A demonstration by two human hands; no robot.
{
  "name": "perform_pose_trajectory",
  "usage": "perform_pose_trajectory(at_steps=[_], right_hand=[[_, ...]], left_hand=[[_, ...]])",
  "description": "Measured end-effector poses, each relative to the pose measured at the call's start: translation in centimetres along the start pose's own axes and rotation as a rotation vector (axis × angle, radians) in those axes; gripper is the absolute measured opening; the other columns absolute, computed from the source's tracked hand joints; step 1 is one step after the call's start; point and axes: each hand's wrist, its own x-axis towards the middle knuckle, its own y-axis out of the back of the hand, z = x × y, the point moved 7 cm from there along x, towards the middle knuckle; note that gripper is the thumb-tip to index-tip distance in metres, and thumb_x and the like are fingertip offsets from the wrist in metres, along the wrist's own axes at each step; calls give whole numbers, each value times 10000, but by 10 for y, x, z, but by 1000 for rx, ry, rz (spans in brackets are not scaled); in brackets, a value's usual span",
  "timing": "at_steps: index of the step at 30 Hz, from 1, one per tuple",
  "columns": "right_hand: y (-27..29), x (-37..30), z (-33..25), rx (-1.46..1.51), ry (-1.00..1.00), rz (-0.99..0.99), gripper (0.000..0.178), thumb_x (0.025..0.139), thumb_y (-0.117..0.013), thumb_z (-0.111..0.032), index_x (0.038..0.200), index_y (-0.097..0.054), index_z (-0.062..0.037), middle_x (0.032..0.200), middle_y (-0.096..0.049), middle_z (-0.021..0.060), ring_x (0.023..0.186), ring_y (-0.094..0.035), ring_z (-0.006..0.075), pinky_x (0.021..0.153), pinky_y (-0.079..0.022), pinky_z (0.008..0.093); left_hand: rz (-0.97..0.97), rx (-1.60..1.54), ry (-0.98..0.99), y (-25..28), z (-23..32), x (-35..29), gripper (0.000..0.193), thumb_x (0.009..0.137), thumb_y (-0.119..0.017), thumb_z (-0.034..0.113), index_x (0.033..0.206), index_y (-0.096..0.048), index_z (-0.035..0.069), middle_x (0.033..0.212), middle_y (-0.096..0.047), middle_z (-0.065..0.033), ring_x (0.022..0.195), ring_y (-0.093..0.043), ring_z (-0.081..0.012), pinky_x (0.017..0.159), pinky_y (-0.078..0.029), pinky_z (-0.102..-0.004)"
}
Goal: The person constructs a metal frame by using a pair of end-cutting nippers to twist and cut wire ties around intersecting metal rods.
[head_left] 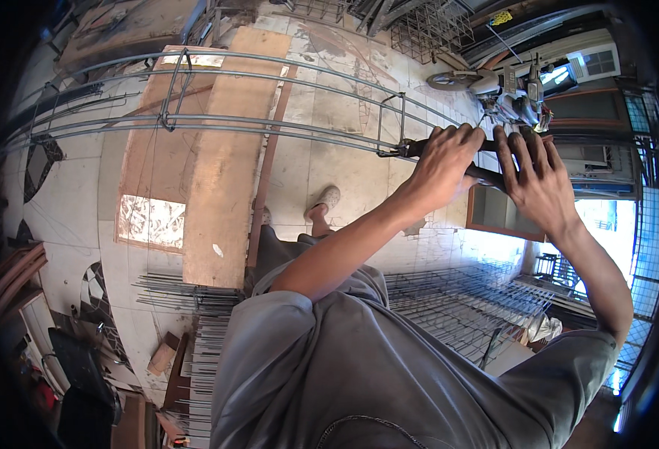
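From a distance I am watching the long steel cage [169,120] stretching across the view, with a pale wooden board [221,172] lying beneath it. A black-handled tool [417,148] is meeting the cage toward its right end. My left hand [447,166] is clamping round the tool nearer the bars; my right hand [537,178] is curling over its handles farther out. To be working well, I judge, I should be seating the tool squarely beside the small square stirrup [403,114], steadying with the left and levering evenly with the right.
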Motion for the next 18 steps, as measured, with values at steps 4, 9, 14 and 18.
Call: perform_pose_trajectory(at_steps=[4,9,14,18], right_hand=[[-7,-5,1,206,-44,-214,482,899,-570,-281,1212,-532,85,1003,-616,189,939,-650,307,774,-544,390],[-5,-4,-6,606,-268,-645,523,889,-632,-377,1045,-544,115,886,-608,266,774,-644,364,632,-503,443],[-10,1,6,671,-238,-668,547,970,-473,-509,973,-594,25,745,-550,141,721,-546,265,726,-465,438],[-37,0,15,715,-235,-632,585,917,-533,-567,948,-622,10,756,-536,161,730,-524,289,728,-463,430]], left_hand=[[144,-3,-113,11,17,-19,587,689,-769,81,1224,-528,51,1108,-555,-126,1042,-563,-337,902,-463,-425],[164,161,-252,32,3,-82,452,734,-783,137,1140,-595,77,1187,-549,-104,1086,-553,-272,908,-474,-395],[69,577,51,84,-39,-76,409,788,-740,239,1111,-570,57,1178,-572,-133,1085,-548,-286,966,-404,-423],[-259,842,9,60,-62,-53,358,787,-721,342,1000,-652,63,967,-675,-109,959,-625,-240,924,-427,-403]])
